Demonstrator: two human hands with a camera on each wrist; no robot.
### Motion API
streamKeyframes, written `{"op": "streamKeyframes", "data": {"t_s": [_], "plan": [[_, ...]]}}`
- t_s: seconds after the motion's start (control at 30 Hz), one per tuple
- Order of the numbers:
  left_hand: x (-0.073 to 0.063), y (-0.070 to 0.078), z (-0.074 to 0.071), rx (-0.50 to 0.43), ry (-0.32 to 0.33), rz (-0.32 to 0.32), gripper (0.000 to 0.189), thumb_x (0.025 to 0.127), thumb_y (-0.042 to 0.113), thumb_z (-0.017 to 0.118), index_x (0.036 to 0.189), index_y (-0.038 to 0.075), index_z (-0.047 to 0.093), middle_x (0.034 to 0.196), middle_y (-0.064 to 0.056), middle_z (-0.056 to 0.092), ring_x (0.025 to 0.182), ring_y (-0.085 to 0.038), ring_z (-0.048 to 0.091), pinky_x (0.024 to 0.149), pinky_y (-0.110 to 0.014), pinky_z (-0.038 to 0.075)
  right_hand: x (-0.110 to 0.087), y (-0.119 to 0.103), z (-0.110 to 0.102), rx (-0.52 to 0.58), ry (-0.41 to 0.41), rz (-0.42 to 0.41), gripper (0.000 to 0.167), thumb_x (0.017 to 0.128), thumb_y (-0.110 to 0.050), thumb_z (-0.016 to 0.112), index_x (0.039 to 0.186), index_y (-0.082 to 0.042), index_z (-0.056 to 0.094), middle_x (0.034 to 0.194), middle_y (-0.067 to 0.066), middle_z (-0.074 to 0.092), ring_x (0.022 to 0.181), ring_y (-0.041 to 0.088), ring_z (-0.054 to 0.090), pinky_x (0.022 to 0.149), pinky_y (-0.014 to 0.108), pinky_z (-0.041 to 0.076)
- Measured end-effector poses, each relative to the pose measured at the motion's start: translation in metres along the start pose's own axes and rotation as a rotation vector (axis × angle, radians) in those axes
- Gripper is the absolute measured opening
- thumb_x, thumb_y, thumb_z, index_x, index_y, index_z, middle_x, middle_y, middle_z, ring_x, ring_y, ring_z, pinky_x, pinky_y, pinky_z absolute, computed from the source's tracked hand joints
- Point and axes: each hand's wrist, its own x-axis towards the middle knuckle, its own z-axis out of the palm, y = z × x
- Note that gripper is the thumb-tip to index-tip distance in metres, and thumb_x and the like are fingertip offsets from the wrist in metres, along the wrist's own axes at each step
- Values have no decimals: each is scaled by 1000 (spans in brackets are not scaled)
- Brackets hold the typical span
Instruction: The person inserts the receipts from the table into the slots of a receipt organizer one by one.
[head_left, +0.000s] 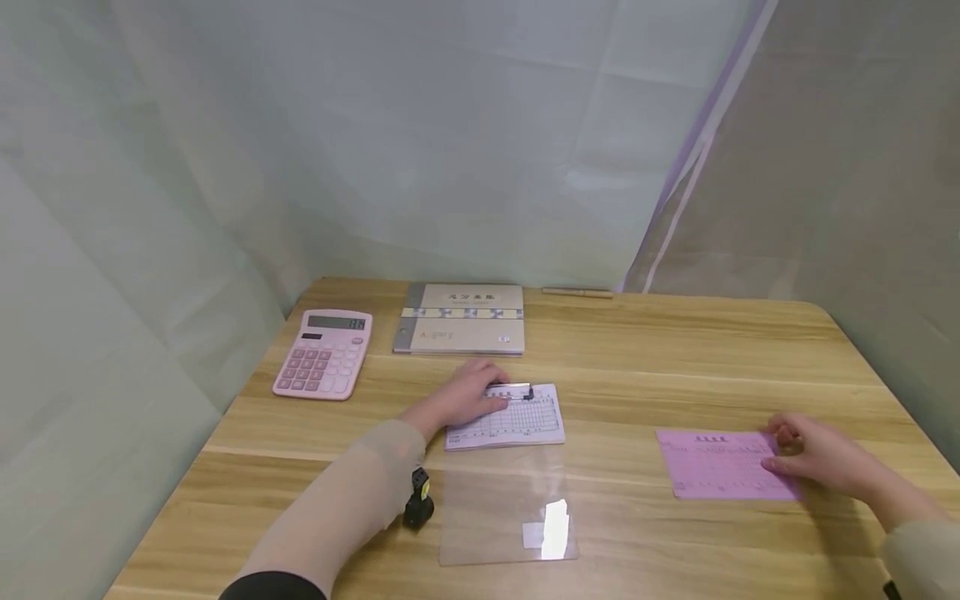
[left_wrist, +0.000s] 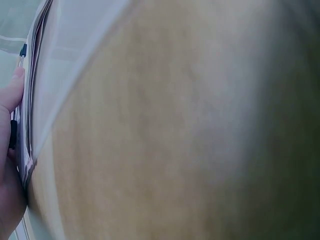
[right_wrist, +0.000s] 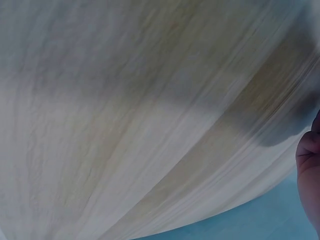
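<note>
On a transparent clipboard lies a stack of white printed forms under a metal clip. My left hand rests on the upper left of the stack beside the clip, thumb lying over the forms. In the left wrist view the stack's layered edge shows beside the left hand. A pink printed slip lies low over the table to the right, and my right hand pinches its right edge. Only part of the right hand shows in the right wrist view.
A pink calculator sits at the table's left. A grey-beige account book lies at the back, with a gold-coloured pen to its right near the back edge. Pale curtains hang behind the wooden table.
</note>
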Motion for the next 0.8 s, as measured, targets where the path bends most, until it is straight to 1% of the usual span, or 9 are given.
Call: {"op": "streamKeyframes", "data": {"t_s": [0.13,0.23,0.37,0.43,0.5,0.6,0.7,0.8], "plan": [[0,0,-1,-7,3,-1,38,89,38,62,120,16,57,123,-1,50,120,-20,42,102,-40,31,3,-6,0,62,-19,44,45,75,-24,78,104,-2,51,90,7,61,84,26,57,71,42,44],[0,0,-1,-10,1,-6,38,89,38,62,119,16,57,122,0,50,119,-20,42,102,-40,32,4,-9,2,103,-9,55,46,76,-20,78,106,0,50,88,6,59,80,17,55,67,34,44],[0,1,-1,-6,-4,-13,37,89,39,62,119,17,58,121,1,51,118,-19,43,101,-38,33,4,-10,6,131,16,41,50,76,-18,77,112,3,50,80,2,54,70,7,47,60,25,40],[-1,2,-1,-9,-4,-14,37,89,38,62,119,17,58,120,1,51,117,-19,43,101,-38,33,3,-11,7,135,31,24,51,76,-17,77,114,3,51,77,2,50,67,5,43,58,25,37],[-1,2,-1,-14,-2,-13,37,89,38,62,119,16,58,120,0,51,118,-20,43,101,-39,32,4,-11,8,136,42,11,49,77,-17,77,115,3,52,78,2,50,68,5,43,59,25,37],[-1,2,-1,-21,0,-14,37,89,37,62,119,16,57,121,0,50,118,-20,42,101,-39,32,5,-12,10,141,47,8,45,78,-17,76,114,1,55,83,3,55,72,5,45,62,25,39],[-1,2,-1,-20,-4,-21,37,89,38,61,119,17,57,121,1,50,118,-19,42,101,-38,32,5,-13,11,144,46,26,44,79,-18,76,112,0,55,89,4,59,75,6,47,64,25,40],[-1,1,-1,-16,-7,-21,37,89,39,61,120,17,57,121,1,50,118,-18,42,101,-38,33,5,-14,12,145,53,40,44,79,-19,75,112,1,54,85,4,56,72,7,45,61,26,39]]}}
